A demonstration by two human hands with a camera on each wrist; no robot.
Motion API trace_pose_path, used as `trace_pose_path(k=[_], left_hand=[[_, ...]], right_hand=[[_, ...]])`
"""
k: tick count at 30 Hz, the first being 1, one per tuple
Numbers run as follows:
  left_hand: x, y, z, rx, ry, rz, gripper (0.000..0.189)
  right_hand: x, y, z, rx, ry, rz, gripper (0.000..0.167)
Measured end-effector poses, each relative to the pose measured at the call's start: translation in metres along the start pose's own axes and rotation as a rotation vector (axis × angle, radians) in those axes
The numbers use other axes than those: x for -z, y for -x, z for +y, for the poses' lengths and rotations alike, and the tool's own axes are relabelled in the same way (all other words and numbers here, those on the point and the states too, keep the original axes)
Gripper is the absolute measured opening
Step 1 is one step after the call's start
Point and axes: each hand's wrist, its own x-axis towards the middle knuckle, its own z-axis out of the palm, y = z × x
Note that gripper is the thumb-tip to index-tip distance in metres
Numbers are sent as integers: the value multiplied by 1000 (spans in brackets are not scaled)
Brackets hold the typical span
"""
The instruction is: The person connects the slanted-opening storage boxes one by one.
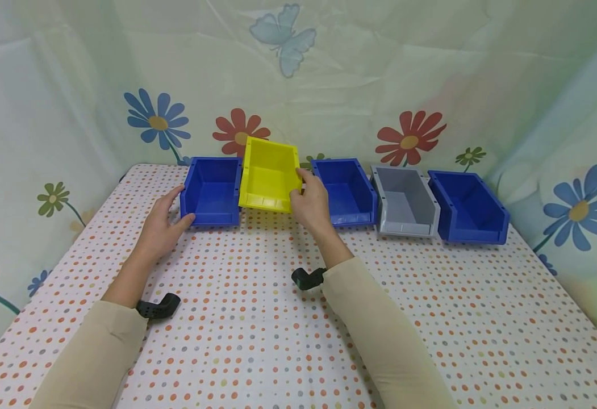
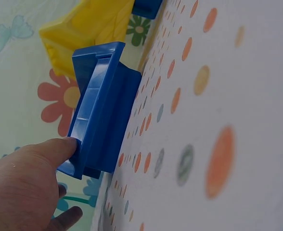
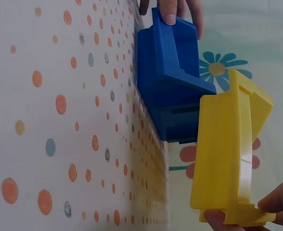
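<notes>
A yellow plastic storage bin (image 1: pixel 268 149) is held up off the dotted tablecloth, tilted slightly, its open top facing me. My right hand (image 1: pixel 312 204) grips it at the right front corner; in the right wrist view, fingertips (image 3: pixel 213 217) show under the corner of the yellow bin (image 3: pixel 213 159). At the left end of the row stands a blue bin (image 1: pixel 212 218). My left hand (image 1: pixel 160 230) holds its left front corner, the thumb on the front lip and the fingers along the left side. The yellow bin overlaps this blue bin's right edge in the head view.
Right of the yellow bin stand a second blue bin (image 1: pixel 350 219), a grey bin (image 1: pixel 405 228) and a third blue bin (image 1: pixel 474 236). A flowered curtain (image 1: pixel 339 74) hangs close behind the row. The dotted tablecloth (image 1: pixel 247 341) stretches in front.
</notes>
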Motion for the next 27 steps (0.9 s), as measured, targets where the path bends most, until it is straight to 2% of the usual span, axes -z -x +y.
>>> trace_pose_path(k=[21, 27], left_hand=[[-2, -3, -2, -12, -4, -1, 74], [-1, -2, -3, 12, -15, -8, 74]], right_hand=[[3, -5, -17, 54, 235, -4, 53], [1, -5, -19, 43, 247, -15, 53]])
